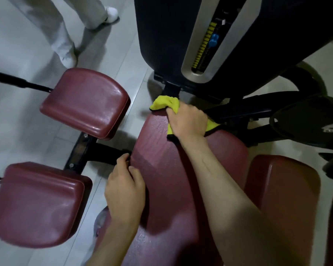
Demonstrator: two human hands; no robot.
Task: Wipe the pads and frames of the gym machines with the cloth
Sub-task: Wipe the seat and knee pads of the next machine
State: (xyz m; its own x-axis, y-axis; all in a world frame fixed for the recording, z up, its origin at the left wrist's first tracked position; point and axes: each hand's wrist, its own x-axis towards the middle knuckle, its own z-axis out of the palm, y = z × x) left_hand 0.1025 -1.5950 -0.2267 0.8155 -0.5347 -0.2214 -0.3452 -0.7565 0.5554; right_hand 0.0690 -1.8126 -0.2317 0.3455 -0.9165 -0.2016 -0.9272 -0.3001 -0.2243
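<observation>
Right hand [186, 120]: fingers curled round a bunched yellow cloth [163, 103], pressing it down on the 12 o'clock end of the centre pad [171, 179]. One corner of the cloth overhangs that end; another part shows under the hand at its 3 o'clock side, beside the black frame [244, 112].

Left hand [125, 191]: set on the pad's 9 o'clock edge, fingers curled over the edge and gripping it, thumb on the top surface.

Centre pad: maroon, creased, with a sheen.

Other pads, all maroon: one at 10 o'clock [85, 102] and one at 8 o'clock [37, 204], each on a black bracket and well apart from the hands. A further pad [283, 189] lies just beside the centre pad at 3 o'clock.

Weight housing [161, 35] stands at 12 to 1 o'clock, with yellow markers and a blue pin [213, 40].

Another person's legs [62, 25] in pale trousers stand on the grey tiled floor [12, 54] at 11 o'clock.
</observation>
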